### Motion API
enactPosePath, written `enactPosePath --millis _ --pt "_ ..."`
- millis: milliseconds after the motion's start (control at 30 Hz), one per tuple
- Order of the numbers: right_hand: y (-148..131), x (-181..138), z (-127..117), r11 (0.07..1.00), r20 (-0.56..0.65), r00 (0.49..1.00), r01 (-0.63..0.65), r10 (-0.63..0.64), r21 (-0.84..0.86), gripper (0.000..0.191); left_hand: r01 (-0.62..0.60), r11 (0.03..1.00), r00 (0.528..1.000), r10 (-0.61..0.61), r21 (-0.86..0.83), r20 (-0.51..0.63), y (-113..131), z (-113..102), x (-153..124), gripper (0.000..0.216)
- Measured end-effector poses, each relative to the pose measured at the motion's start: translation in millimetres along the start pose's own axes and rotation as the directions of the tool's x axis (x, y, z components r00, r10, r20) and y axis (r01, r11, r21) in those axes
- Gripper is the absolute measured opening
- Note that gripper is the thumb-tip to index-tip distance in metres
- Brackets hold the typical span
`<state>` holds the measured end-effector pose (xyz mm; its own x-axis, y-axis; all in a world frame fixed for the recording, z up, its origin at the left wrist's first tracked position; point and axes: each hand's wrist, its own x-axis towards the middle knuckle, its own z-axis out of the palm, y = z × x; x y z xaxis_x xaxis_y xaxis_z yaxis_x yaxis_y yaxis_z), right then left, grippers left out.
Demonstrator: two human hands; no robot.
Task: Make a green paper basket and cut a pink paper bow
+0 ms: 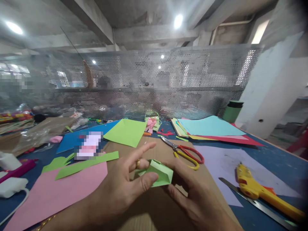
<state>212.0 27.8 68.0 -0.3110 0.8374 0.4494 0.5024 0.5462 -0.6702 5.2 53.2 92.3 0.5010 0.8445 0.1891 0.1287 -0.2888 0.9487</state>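
Note:
A small folded light-green paper box [163, 175] is held between both hands above a brown cardboard sheet [144, 211]. My left hand [130, 178] grips its left side, the thumb pressed on the near face and the index finger stretched up and away. My right hand [192, 189] closes round the box's right end, with part of its fingers hidden behind the paper. Just beyond the right hand lie scissors [184, 152] with red and yellow handles. A flat green paper strip [88, 164] and a pink sheet [64, 192] lie to the left.
On the right are a yellow glue gun [250, 183], a metal ruler [260, 207] and a purple sheet [207, 160]. Stacked coloured paper [211, 126], a green sheet [127, 131] and a small green paper basket [156, 123] stand farther back, before a perforated metal screen [134, 80].

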Motion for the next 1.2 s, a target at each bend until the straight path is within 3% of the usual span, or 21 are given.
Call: enactPosePath --millis 100,200,333,500,733,933,1200 --pt "3 0 3 0.999 -0.001 1.000 0.023 -0.023 -0.025 0.032 0.064 0.984 0.997 -0.058 -0.166 0.041 -4 5 1 0.071" --pt "5 0 3 0.997 0.000 0.999 0.051 -0.051 -0.054 0.031 0.090 0.970 0.996 -0.090 -0.228 0.010 -5 8 3 0.069" --pt "6 1 3 0.994 0.000 0.995 0.099 -0.099 -0.046 0.033 0.122 0.971 0.990 -0.135 -0.204 -0.050 -2 9 6 0.060" --pt "7 2 5 0.992 -0.014 0.993 0.120 -0.120 -0.043 0.035 0.085 0.970 0.995 -0.096 -0.228 -0.038 1 12 6 0.050" --pt "4 2 9 0.995 -0.029 0.995 0.099 -0.100 -0.029 0.037 0.096 0.974 0.993 -0.109 -0.207 -0.053 -1 13 4 0.051" --pt "4 2 9 0.995 -0.051 0.994 0.094 -0.095 -0.015 0.039 0.110 0.949 0.992 -0.121 -0.296 -0.018 -1 13 4 0.052" --pt "8 0 11 0.996 -0.031 0.997 0.070 -0.069 0.048 0.042 0.109 0.985 0.991 -0.118 -0.130 -0.059 -2 11 5 0.054"
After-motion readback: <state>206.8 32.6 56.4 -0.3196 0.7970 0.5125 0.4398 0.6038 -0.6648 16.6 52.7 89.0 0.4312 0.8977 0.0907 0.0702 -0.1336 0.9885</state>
